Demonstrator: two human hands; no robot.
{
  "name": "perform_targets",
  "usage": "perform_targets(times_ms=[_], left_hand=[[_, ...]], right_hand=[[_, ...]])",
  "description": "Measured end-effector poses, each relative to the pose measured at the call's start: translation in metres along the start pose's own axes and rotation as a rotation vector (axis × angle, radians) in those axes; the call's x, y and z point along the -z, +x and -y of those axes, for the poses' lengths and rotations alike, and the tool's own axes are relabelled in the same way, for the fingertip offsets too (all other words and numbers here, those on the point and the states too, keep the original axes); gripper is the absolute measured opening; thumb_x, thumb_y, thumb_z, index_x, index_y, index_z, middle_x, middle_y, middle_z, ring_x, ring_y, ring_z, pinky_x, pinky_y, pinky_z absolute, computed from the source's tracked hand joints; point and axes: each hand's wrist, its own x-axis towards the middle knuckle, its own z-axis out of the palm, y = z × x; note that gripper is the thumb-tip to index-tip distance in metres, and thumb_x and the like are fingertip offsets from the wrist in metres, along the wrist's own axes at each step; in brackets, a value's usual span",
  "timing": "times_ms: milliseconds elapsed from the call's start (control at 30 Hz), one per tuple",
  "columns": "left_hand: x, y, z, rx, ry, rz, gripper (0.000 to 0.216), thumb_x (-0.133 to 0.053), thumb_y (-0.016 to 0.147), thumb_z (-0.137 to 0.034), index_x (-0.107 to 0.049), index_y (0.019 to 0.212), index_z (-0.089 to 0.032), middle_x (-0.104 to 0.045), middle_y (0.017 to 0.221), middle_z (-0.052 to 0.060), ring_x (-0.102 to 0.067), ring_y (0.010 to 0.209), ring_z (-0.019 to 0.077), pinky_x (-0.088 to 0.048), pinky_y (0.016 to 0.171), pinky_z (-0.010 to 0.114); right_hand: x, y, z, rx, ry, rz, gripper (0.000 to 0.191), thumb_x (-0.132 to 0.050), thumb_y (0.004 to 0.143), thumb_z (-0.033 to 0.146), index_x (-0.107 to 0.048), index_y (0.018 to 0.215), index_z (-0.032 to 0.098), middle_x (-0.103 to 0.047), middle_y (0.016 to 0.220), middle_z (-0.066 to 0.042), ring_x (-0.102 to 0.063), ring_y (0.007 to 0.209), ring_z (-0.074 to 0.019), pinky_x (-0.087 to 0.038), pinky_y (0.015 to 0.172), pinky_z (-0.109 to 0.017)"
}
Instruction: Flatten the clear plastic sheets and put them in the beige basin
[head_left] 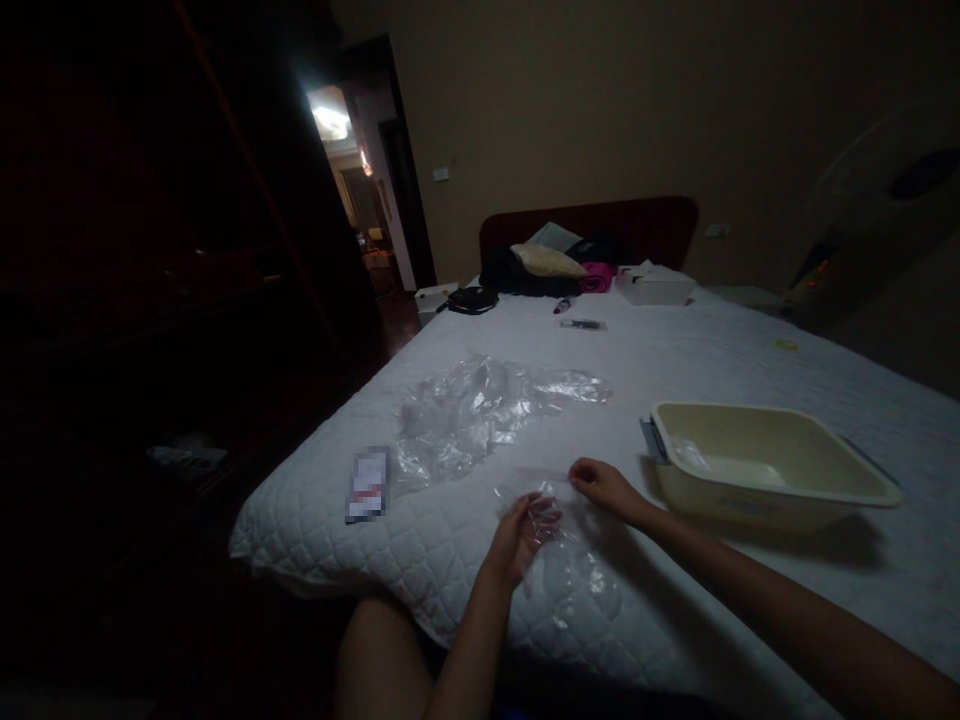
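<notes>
Pinching with thumb and fingertips drawn together, the right hand [596,484] holds the upper edge of a clear plastic bag [568,588] near the front edge of the bed. The left hand [528,532] is loosely curled at the bag's left side, its fingers showing through the film; whether they grip the plastic or sit inside it, I cannot tell. The bag hangs below both hands, over the white quilted bed cover [300,525], and catches small bright glints.

Just beyond the hands, a crumpled spread of clear plastic film [465,415] lies across the cover, with a pixelated rectangular item [367,485] beside its near left end. To the right of the hands stands a cream plastic tub [765,508] with grey side handles, upright and open at the top.

Farther up the bed lie a slim packaged item [583,325], a black pouch [474,299] and a white box [654,288]. A heap of dark cloth [499,272], with a bright pink bundle [597,277] at its right, rests before the dark wooden headboard [660,222]. At far right, a fan [862,185] stands in dimness.
</notes>
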Motion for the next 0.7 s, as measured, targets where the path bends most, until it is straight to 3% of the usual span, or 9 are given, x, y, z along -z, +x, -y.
perform_targets(times_ms=[200, 367, 500, 567, 700], left_hand=[[-0.001, -0.001, -0.002, 0.026, -0.011, 0.025, 0.025, -0.055, 0.078, -0.034, -0.057, 0.094, -0.014, -0.061, 0.101, 0.011, -0.062, 0.083, 0.0229, -0.045, 0.077, 0.036], [-0.001, -0.001, -0.004, 0.065, 0.048, -0.018, 0.029, -0.053, 0.078, -0.038, -0.057, 0.097, -0.016, -0.060, 0.103, 0.010, -0.063, 0.078, 0.0213, -0.045, 0.074, 0.036], [-0.001, -0.002, -0.004, 0.061, 0.054, -0.037, 0.033, -0.054, 0.077, -0.040, -0.055, 0.101, -0.018, -0.059, 0.105, 0.010, -0.062, 0.082, 0.0209, -0.045, 0.075, 0.035], [-0.003, -0.002, -0.003, 0.063, 0.045, -0.032, 0.033, -0.054, 0.077, -0.040, -0.054, 0.102, -0.017, -0.059, 0.103, 0.010, -0.061, 0.084, 0.0221, -0.045, 0.075, 0.036], [-0.007, -0.005, -0.005, 0.040, 0.020, -0.010, 0.034, -0.054, 0.077, -0.038, -0.053, 0.104, -0.017, -0.059, 0.102, 0.010, -0.060, 0.089, 0.0244, -0.044, 0.076, 0.037]], right_hand=[[0.023, -0.005, 0.012, -0.334, 0.449, 0.012, 0.014, -0.053, 0.068, 0.028, -0.052, 0.077, 0.018, -0.057, 0.063, 0.000, -0.056, 0.055, -0.0113, -0.045, 0.054, -0.024], [0.029, -0.006, 0.010, -0.421, 0.426, -0.005, 0.023, -0.052, 0.075, 0.039, -0.051, 0.088, 0.019, -0.059, 0.068, -0.001, -0.045, 0.041, -0.0059, -0.042, 0.044, -0.021], [0.026, -0.009, 0.000, -0.461, 0.450, 0.029, 0.038, -0.046, 0.077, 0.053, -0.049, 0.095, 0.019, -0.063, 0.086, -0.007, -0.060, 0.062, -0.0118, -0.046, 0.052, -0.022], [0.021, -0.010, -0.007, -0.464, 0.469, 0.054, 0.037, -0.055, 0.074, 0.047, -0.049, 0.097, 0.019, -0.063, 0.087, -0.008, -0.062, 0.070, -0.0138, -0.047, 0.056, -0.022], [0.012, -0.006, -0.019, -0.462, 0.450, 0.006, 0.020, -0.059, 0.072, 0.026, -0.053, 0.088, 0.016, -0.061, 0.070, -0.003, -0.061, 0.060, -0.0119, -0.047, 0.054, -0.021]])
